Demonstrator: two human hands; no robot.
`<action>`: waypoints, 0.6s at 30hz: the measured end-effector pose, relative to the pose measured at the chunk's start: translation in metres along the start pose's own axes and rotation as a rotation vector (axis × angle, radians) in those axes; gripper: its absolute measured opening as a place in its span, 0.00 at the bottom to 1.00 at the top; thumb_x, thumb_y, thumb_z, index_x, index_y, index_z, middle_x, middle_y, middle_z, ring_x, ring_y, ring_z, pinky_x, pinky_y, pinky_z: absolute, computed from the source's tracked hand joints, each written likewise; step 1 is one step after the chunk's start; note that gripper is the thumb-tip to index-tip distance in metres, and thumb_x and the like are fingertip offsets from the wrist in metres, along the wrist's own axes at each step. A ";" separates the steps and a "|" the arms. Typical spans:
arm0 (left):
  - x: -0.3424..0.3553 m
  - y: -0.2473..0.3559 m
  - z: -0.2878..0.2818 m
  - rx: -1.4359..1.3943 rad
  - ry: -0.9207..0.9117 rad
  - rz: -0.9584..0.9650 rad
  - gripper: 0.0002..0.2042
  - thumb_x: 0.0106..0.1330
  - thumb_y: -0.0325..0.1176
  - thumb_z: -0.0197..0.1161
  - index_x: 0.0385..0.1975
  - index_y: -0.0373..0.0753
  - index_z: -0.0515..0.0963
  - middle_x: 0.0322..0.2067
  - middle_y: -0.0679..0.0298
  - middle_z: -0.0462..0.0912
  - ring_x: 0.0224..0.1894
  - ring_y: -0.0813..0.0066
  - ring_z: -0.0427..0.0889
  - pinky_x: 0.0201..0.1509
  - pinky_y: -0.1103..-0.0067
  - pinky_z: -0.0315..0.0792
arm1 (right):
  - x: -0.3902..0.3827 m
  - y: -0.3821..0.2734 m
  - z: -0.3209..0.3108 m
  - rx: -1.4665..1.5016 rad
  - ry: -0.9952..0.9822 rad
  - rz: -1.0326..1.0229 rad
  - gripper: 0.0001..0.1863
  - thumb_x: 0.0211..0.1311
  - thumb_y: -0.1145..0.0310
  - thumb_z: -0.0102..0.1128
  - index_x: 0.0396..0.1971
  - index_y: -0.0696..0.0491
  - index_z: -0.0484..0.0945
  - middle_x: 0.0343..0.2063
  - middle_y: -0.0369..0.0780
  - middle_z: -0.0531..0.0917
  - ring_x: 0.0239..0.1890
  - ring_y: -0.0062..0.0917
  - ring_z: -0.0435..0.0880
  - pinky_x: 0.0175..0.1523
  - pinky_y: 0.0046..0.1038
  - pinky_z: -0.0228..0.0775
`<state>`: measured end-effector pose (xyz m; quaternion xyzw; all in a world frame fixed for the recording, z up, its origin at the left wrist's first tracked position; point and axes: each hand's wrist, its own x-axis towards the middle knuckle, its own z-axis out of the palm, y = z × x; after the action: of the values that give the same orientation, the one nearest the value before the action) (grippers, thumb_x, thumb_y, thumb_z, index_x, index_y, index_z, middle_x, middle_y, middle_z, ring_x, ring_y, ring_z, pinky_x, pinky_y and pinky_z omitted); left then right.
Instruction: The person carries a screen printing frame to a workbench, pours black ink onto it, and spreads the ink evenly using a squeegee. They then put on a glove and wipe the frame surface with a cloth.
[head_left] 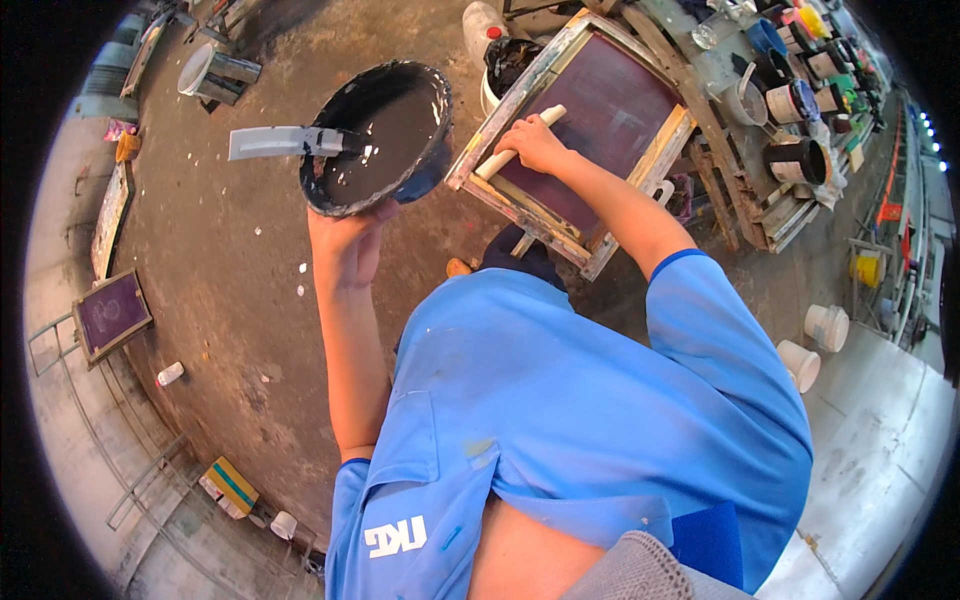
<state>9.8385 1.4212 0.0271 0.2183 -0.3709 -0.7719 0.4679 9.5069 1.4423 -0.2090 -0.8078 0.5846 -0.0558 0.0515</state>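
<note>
Holding a black bowl (378,137) of dark ink up from below, left hand (345,243) cupped under the rim at six o'clock; probably heavy with sloshing liquid, slick at the smeared edge, best kept level. Flat metal scraper (285,142) resting in it, blade jutting toward nine o'clock. Right hand (535,145) closed around a pale, stiff squeegee handle (520,141) lying on a wooden-framed printing screen (590,130), maroon mesh taut, likely delicate. Beyond, at two o'clock, ink pots (795,160) on a rough bench.
</note>
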 end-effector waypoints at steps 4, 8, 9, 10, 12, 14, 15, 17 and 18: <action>-0.011 0.001 -0.013 -0.059 0.043 0.033 0.43 0.40 0.10 0.67 0.63 0.42 0.64 0.54 0.62 0.75 0.54 0.66 0.77 0.49 0.73 0.78 | -0.011 -0.002 0.001 0.033 0.000 -0.013 0.20 0.44 0.75 0.64 0.38 0.34 0.85 0.38 0.23 0.83 0.46 0.22 0.76 0.54 0.32 0.58; -0.013 0.003 -0.010 -0.041 0.040 0.041 0.43 0.40 0.09 0.68 0.62 0.43 0.64 0.54 0.62 0.75 0.54 0.67 0.77 0.47 0.75 0.78 | -0.043 0.007 -0.007 0.090 -0.057 -0.074 0.21 0.42 0.77 0.61 0.37 0.38 0.85 0.40 0.24 0.83 0.48 0.22 0.75 0.57 0.33 0.57; -0.013 0.005 -0.016 -0.037 0.031 0.035 0.43 0.41 0.09 0.68 0.62 0.42 0.64 0.54 0.62 0.75 0.54 0.67 0.77 0.46 0.75 0.78 | -0.055 0.007 -0.012 0.100 -0.085 -0.087 0.21 0.43 0.79 0.59 0.37 0.39 0.85 0.41 0.25 0.83 0.49 0.22 0.75 0.57 0.33 0.56; -0.012 0.005 -0.021 -0.035 0.020 0.025 0.42 0.41 0.09 0.67 0.62 0.42 0.65 0.53 0.62 0.75 0.54 0.67 0.77 0.46 0.75 0.79 | -0.070 0.008 -0.015 0.118 -0.115 -0.075 0.22 0.42 0.79 0.58 0.37 0.39 0.85 0.42 0.25 0.83 0.50 0.23 0.75 0.58 0.34 0.56; -0.010 0.002 -0.020 -0.037 0.019 0.025 0.42 0.42 0.09 0.67 0.62 0.41 0.65 0.53 0.61 0.76 0.53 0.67 0.78 0.43 0.75 0.79 | -0.104 0.008 -0.020 0.123 -0.142 -0.051 0.22 0.42 0.80 0.58 0.37 0.38 0.85 0.43 0.25 0.83 0.51 0.23 0.75 0.58 0.34 0.56; -0.007 -0.001 -0.019 -0.041 0.008 0.035 0.41 0.42 0.09 0.66 0.62 0.41 0.65 0.53 0.60 0.76 0.53 0.67 0.78 0.43 0.76 0.78 | -0.136 0.007 -0.025 0.130 -0.201 -0.012 0.24 0.41 0.81 0.57 0.38 0.38 0.85 0.45 0.25 0.83 0.53 0.24 0.73 0.59 0.35 0.55; -0.005 -0.002 -0.019 -0.043 0.003 0.039 0.41 0.42 0.09 0.66 0.62 0.41 0.65 0.53 0.60 0.75 0.53 0.67 0.78 0.43 0.76 0.78 | -0.150 0.008 -0.027 0.121 -0.203 -0.018 0.24 0.42 0.81 0.58 0.38 0.38 0.84 0.45 0.25 0.83 0.53 0.23 0.74 0.58 0.35 0.55; -0.005 -0.004 -0.017 -0.027 0.026 0.026 0.41 0.42 0.10 0.66 0.62 0.40 0.65 0.53 0.60 0.75 0.53 0.66 0.77 0.45 0.75 0.78 | -0.175 0.007 -0.036 0.106 -0.208 -0.028 0.23 0.43 0.81 0.61 0.38 0.38 0.84 0.44 0.24 0.82 0.52 0.21 0.74 0.58 0.36 0.56; -0.005 -0.004 -0.020 -0.010 0.047 0.006 0.40 0.42 0.10 0.66 0.62 0.40 0.65 0.53 0.59 0.75 0.54 0.66 0.77 0.45 0.75 0.78 | -0.187 0.004 -0.041 0.081 -0.262 -0.006 0.23 0.44 0.81 0.61 0.39 0.38 0.84 0.46 0.24 0.82 0.52 0.22 0.73 0.59 0.35 0.56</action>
<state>9.8520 1.4198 0.0114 0.2330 -0.3566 -0.7669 0.4801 9.4390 1.6178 -0.1746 -0.8072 0.5676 0.0267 0.1597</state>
